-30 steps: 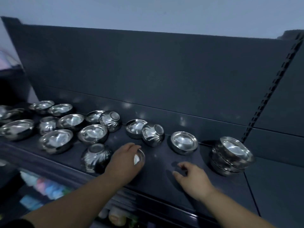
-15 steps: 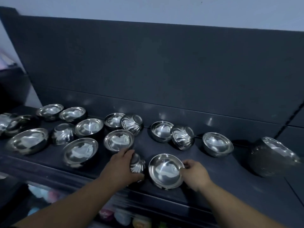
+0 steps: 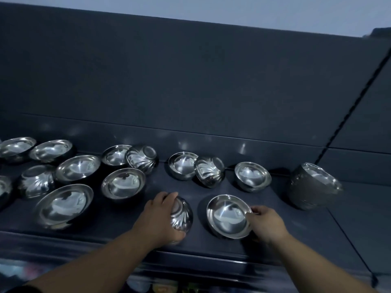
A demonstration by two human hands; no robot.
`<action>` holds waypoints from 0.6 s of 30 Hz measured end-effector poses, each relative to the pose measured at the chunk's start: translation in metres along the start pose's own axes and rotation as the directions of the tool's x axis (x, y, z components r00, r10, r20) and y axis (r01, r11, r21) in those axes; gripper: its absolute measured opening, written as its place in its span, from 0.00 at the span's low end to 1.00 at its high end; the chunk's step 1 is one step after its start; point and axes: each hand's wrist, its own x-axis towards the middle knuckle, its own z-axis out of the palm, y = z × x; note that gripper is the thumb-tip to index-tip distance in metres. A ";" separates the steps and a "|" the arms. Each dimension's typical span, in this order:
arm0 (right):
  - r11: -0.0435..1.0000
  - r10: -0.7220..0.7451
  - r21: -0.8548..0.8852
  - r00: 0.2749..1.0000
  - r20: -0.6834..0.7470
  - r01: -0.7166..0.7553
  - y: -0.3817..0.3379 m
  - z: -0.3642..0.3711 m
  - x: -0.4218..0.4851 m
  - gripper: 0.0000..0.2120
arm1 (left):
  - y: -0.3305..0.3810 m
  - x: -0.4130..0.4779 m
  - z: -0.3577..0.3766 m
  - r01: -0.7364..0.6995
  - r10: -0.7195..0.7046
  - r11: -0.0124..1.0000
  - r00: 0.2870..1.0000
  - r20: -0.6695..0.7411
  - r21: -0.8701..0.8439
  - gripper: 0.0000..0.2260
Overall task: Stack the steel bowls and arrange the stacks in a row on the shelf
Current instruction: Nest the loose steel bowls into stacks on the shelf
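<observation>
Several loose steel bowls lie scattered on the dark shelf point(image 3: 330, 240). My left hand point(image 3: 157, 216) grips an overturned fluted bowl point(image 3: 182, 214) near the shelf's front edge. My right hand point(image 3: 265, 224) pinches the right rim of an upright steel bowl point(image 3: 227, 216) just beside it. A stack of nested bowls point(image 3: 313, 185) stands at the right. Behind my hands sit an upright bowl point(image 3: 251, 175), a tipped fluted bowl point(image 3: 209, 171) and another upright bowl point(image 3: 182, 164).
More bowls fill the left of the shelf, among them a large one point(image 3: 63, 205) at the front and one point(image 3: 122, 183) mid-shelf. A dark back panel point(image 3: 190, 92) rises behind. Blurred colourful goods point(image 3: 160, 287) show on a lower shelf.
One second ago my right hand rested bare on the shelf; now it holds an upright bowl by its rim. My left hand keeps its grip on the overturned bowl, while the view has swung.
</observation>
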 end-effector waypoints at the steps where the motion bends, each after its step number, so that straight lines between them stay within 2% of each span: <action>1: 1.000 -0.005 -0.014 1.000 0.001 0.005 0.002 -0.002 0.001 0.03 | 0.001 0.002 0.001 0.011 -0.012 1.000 1.000 -0.017 -0.016 0.49; 3: 0.998 -0.034 -0.052 0.999 0.007 0.034 0.002 -0.006 0.003 0.04 | 0.004 0.004 0.002 0.039 -0.042 0.997 0.998 -0.047 -0.062 0.48; 6: 0.987 -0.123 -0.101 0.992 -0.004 0.122 -0.005 -0.013 0.004 0.14 | 0.013 0.007 -0.001 0.056 -0.084 0.979 0.987 -0.136 -0.198 0.48; 9: 0.954 -0.299 -0.029 0.952 -0.060 0.298 -0.017 -0.015 0.005 0.15 | 0.031 0.012 -0.016 0.031 -0.147 0.915 0.955 -0.259 -0.403 0.46; 10: 0.931 -0.361 0.018 0.930 -0.069 0.363 -0.021 -0.015 0.006 0.15 | 0.040 0.012 -0.023 0.019 -0.168 0.868 0.952 -0.258 -0.495 0.45; 11: 0.906 -0.413 0.078 0.909 -0.060 0.416 -0.026 -0.015 0.007 0.16 | 0.050 0.011 -0.030 0.010 -0.179 0.798 0.959 -0.220 -0.603 0.43; 13: 0.855 -0.493 0.185 0.870 0.004 0.484 -0.037 -0.015 0.008 0.19 | 0.071 0.009 -0.040 0.008 -0.131 0.580 0.988 -0.083 -0.815 0.35; 15: 0.822 -0.541 0.255 0.839 0.068 0.509 -0.046 -0.017 0.011 0.21 | 0.089 0.006 -0.044 0.085 -0.039 0.393 0.996 0.076 -0.916 0.26; 16: 0.811 -0.552 0.286 0.829 0.089 0.510 -0.050 -0.018 0.013 0.20 | 0.095 0.005 -0.043 0.125 -0.004 0.352 0.991 0.132 -0.928 0.26; 18: 0.810 -0.551 0.299 0.830 0.090 0.505 -0.054 -0.020 0.017 0.14 | 0.102 0.007 -0.039 0.176 0.039 0.335 0.979 0.200 -0.925 0.29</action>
